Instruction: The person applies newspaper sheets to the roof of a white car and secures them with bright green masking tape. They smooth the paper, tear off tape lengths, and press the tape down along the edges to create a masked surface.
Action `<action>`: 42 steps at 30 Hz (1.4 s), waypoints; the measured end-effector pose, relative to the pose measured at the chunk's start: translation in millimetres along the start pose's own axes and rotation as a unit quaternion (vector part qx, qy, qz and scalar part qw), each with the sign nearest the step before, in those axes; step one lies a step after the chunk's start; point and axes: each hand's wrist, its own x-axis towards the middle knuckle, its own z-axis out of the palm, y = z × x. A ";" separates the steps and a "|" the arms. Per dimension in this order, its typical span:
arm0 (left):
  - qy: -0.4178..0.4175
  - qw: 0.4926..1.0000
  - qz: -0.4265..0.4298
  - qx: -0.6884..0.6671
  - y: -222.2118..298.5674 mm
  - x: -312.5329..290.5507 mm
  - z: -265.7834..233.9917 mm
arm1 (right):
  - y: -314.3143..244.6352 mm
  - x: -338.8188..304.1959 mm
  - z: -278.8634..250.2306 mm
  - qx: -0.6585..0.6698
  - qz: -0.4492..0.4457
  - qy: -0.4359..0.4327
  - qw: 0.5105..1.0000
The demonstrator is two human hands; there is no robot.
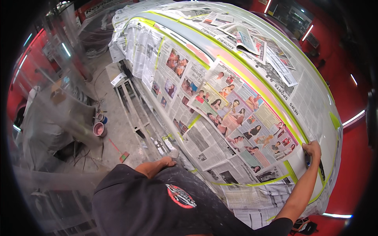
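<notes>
A car body masked with newspaper sheets (232, 114) and yellow-green tape (271, 112) curves across the view in front of me. My right hand (313, 149) reaches out to the far right, its fingers curled at the edge of the car body by the end of the long tape strip. A dark gap shows below its palm; whatever it pinches is hidden. My left hand (168, 161) is low in front of my shirt, fingers closed, beside a small greyish-white thing (173, 153). What it holds, if anything, I cannot make out.
Left of the car stands a narrow metal-framed bench (132, 104). On the floor are a pink-stained pail (99, 129) and a red broom head (124, 157). Grey sheeting (59, 126) drapes a bulky object at the left. A loose folded newspaper (246, 41) lies on the masked car.
</notes>
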 end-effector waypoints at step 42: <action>0.138 0.845 0.515 0.036 340.5 -111.2 -205.2 | -32.5 -69.7 -8.7 -0.005 -0.019 0.077 0.997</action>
